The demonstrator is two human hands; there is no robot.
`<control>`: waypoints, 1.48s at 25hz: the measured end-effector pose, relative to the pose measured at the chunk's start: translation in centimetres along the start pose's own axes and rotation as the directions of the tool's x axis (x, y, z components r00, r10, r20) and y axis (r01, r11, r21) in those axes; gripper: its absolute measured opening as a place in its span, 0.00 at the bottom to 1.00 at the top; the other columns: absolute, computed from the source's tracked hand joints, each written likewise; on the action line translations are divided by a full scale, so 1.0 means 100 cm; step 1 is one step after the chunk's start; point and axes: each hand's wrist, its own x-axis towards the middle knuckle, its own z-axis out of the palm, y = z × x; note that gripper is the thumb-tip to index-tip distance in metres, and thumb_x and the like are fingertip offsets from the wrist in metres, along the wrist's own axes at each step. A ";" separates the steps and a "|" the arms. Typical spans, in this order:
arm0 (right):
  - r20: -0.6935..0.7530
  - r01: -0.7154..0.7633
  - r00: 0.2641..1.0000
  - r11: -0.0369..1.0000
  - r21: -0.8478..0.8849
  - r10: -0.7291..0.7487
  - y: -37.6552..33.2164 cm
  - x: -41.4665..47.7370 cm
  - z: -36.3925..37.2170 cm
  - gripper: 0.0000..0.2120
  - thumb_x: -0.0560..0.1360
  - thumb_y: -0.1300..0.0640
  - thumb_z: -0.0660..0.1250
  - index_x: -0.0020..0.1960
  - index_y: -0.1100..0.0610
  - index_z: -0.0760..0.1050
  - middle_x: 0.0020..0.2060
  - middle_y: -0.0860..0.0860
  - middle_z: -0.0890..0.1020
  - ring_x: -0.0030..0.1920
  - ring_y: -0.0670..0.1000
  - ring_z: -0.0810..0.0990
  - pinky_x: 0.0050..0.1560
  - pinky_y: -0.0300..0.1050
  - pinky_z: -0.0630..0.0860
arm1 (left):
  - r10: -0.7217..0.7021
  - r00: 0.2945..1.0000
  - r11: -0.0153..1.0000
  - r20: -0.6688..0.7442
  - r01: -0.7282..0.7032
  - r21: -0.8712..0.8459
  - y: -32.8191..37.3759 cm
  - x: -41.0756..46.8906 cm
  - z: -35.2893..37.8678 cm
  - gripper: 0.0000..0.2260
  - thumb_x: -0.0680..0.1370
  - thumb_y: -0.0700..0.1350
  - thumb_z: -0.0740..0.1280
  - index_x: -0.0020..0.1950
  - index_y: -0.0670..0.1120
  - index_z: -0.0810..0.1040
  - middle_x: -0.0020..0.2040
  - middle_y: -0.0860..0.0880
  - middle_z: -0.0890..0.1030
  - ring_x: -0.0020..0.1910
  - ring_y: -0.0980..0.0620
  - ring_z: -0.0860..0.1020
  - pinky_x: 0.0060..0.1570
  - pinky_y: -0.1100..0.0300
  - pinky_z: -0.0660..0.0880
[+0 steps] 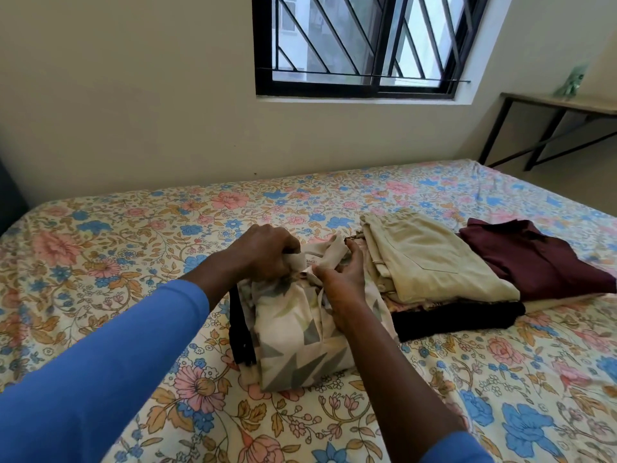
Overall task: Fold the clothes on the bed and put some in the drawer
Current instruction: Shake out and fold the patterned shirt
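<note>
A cream shirt with a grey and green leaf print (297, 342) lies folded on the floral bed sheet (100, 248), on top of a dark garment whose edge (240, 329) shows at its left side. My left hand (267, 252) grips the shirt's collar at the far left. My right hand (340, 279) pinches the collar's other side between thumb and fingers. Right of the shirt sits a folded pile: beige trousers (430, 259) on top, a black garment (457, 317) beneath, and a maroon garment (534, 259) further right.
The bed reaches to the wall, under a barred window (360, 45). A narrow table with black legs (547, 128) stands at the far right, with a greenish object (572, 81) on it. No drawer is in view.
</note>
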 end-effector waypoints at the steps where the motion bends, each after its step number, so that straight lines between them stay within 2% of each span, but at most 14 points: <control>1: -0.028 0.041 0.999 0.999 0.034 -0.040 0.001 -0.002 0.000 0.39 0.72 0.67 0.73 0.73 0.36 0.66 0.68 0.54 0.78 0.58 0.54 0.83 0.57 0.57 0.84 | 0.089 0.989 0.995 -0.118 -0.083 0.054 0.001 -0.001 0.002 0.10 0.73 0.40 0.72 0.43 0.55 0.77 0.39 0.57 0.77 0.39 0.48 0.77 0.35 0.59 0.67; 3: -0.110 0.125 0.988 0.982 0.140 -0.110 0.002 -0.007 -0.002 0.31 0.74 0.69 0.68 0.64 0.36 0.72 0.59 0.55 0.82 0.49 0.54 0.85 0.49 0.52 0.84 | 0.292 0.905 0.946 -0.308 -0.228 0.229 0.002 -0.007 0.016 0.11 0.72 0.35 0.70 0.42 0.51 0.73 0.36 0.55 0.72 0.32 0.50 0.70 0.30 0.61 0.64; 6: -0.154 0.147 0.980 0.984 0.105 -0.130 -0.001 -0.015 -0.004 0.24 0.77 0.65 0.68 0.62 0.39 0.73 0.48 0.47 0.85 0.44 0.55 0.84 0.45 0.55 0.82 | 0.400 0.874 0.888 -0.275 -0.296 0.351 0.002 -0.017 0.048 0.05 0.75 0.39 0.68 0.48 0.47 0.77 0.46 0.48 0.76 0.41 0.48 0.73 0.35 0.53 0.74; 9: -0.044 0.088 0.994 0.971 -0.223 -0.100 -0.016 -0.016 -0.009 0.26 0.77 0.57 0.70 0.72 0.45 0.66 0.51 0.48 0.84 0.49 0.52 0.84 0.52 0.54 0.83 | 0.102 0.932 0.995 -0.347 -0.103 0.015 0.008 -0.031 0.049 0.04 0.75 0.46 0.70 0.49 0.51 0.82 0.51 0.51 0.74 0.49 0.51 0.73 0.44 0.54 0.76; 11: 0.019 0.147 0.988 0.885 -0.441 -0.155 -0.025 -0.024 -0.013 0.30 0.77 0.55 0.72 0.74 0.47 0.62 0.49 0.49 0.83 0.46 0.47 0.82 0.44 0.43 0.78 | -0.071 0.912 0.975 -0.403 -0.021 -0.219 0.017 -0.038 0.049 0.06 0.77 0.46 0.71 0.52 0.52 0.85 0.48 0.53 0.76 0.45 0.55 0.75 0.42 0.60 0.73; 14: 0.127 0.282 0.959 0.835 -0.473 -0.252 -0.020 -0.045 -0.007 0.28 0.77 0.54 0.73 0.71 0.44 0.63 0.45 0.48 0.84 0.46 0.43 0.83 0.41 0.35 0.76 | -0.236 0.910 0.871 -0.340 0.043 -0.489 0.034 -0.047 0.060 0.11 0.79 0.40 0.70 0.59 0.50 0.83 0.48 0.55 0.81 0.45 0.62 0.79 0.46 0.66 0.77; 17: 0.134 0.322 0.946 0.829 -0.456 -0.294 -0.001 -0.051 -0.002 0.22 0.79 0.58 0.71 0.68 0.44 0.67 0.47 0.48 0.86 0.49 0.44 0.84 0.51 0.44 0.82 | -0.482 0.823 0.670 -0.301 0.125 -0.732 0.036 -0.052 0.065 0.08 0.80 0.43 0.72 0.58 0.51 0.84 0.52 0.53 0.84 0.50 0.60 0.82 0.46 0.68 0.77; 21: -0.014 0.371 0.895 0.761 -0.532 -0.447 -0.008 -0.045 -0.014 0.15 0.78 0.63 0.63 0.61 0.48 0.75 0.52 0.49 0.80 0.51 0.50 0.81 0.48 0.48 0.78 | -0.445 0.810 0.753 -0.383 0.108 -0.649 0.043 -0.043 0.060 0.06 0.80 0.47 0.72 0.57 0.52 0.84 0.50 0.52 0.82 0.45 0.60 0.80 0.41 0.70 0.73; 24: 0.089 0.472 0.777 0.484 -0.737 -0.623 -0.016 -0.028 -0.025 0.20 0.77 0.60 0.65 0.67 0.47 0.77 0.64 0.48 0.73 0.66 0.52 0.73 0.63 0.49 0.75 | -0.572 0.594 0.768 -0.566 0.146 -0.623 0.039 -0.036 0.050 0.09 0.81 0.40 0.69 0.58 0.50 0.83 0.56 0.49 0.81 0.52 0.51 0.80 0.49 0.58 0.77; 25: 0.181 0.486 0.795 0.427 -0.763 -0.579 -0.016 -0.017 -0.027 0.24 0.79 0.56 0.65 0.74 0.47 0.72 0.71 0.48 0.70 0.74 0.53 0.68 0.72 0.53 0.70 | -0.594 0.601 0.757 -0.535 0.193 -0.624 0.030 -0.032 0.051 0.10 0.81 0.41 0.69 0.61 0.50 0.82 0.59 0.49 0.80 0.56 0.48 0.80 0.51 0.56 0.76; 27: 0.357 0.434 0.895 0.333 -0.837 -0.268 -0.013 0.002 -0.029 0.32 0.83 0.41 0.59 0.83 0.46 0.55 0.83 0.47 0.54 0.83 0.55 0.50 0.81 0.61 0.52 | -0.533 0.788 0.792 -0.309 0.337 -0.508 0.011 -0.025 0.058 0.16 0.80 0.50 0.70 0.68 0.52 0.78 0.64 0.50 0.80 0.61 0.46 0.79 0.55 0.54 0.75; 30: 0.354 0.303 0.927 0.317 -0.899 0.119 -0.003 0.019 -0.028 0.39 0.81 0.27 0.45 0.85 0.44 0.40 0.83 0.45 0.37 0.84 0.57 0.41 0.81 0.65 0.43 | -0.437 0.899 0.868 -0.018 0.416 -0.270 -0.001 -0.020 0.072 0.25 0.83 0.63 0.60 0.76 0.52 0.71 0.70 0.50 0.76 0.67 0.46 0.76 0.63 0.49 0.73; 34: 0.377 0.341 0.926 0.429 -0.836 -0.003 -0.014 0.004 -0.041 0.42 0.78 0.25 0.49 0.85 0.43 0.42 0.84 0.45 0.44 0.84 0.52 0.45 0.81 0.63 0.46 | -0.463 0.883 0.848 -0.078 0.416 -0.328 0.003 -0.022 0.060 0.29 0.85 0.63 0.56 0.82 0.50 0.62 0.81 0.47 0.65 0.79 0.45 0.64 0.74 0.42 0.64; 37: 0.365 0.435 0.899 0.579 -0.690 -0.240 -0.036 -0.036 -0.082 0.38 0.80 0.30 0.58 0.84 0.41 0.49 0.84 0.44 0.52 0.83 0.46 0.50 0.81 0.58 0.51 | -0.382 0.855 0.909 -0.349 0.281 -0.306 0.034 -0.044 0.036 0.27 0.85 0.63 0.56 0.78 0.50 0.69 0.83 0.46 0.61 0.82 0.45 0.58 0.75 0.37 0.61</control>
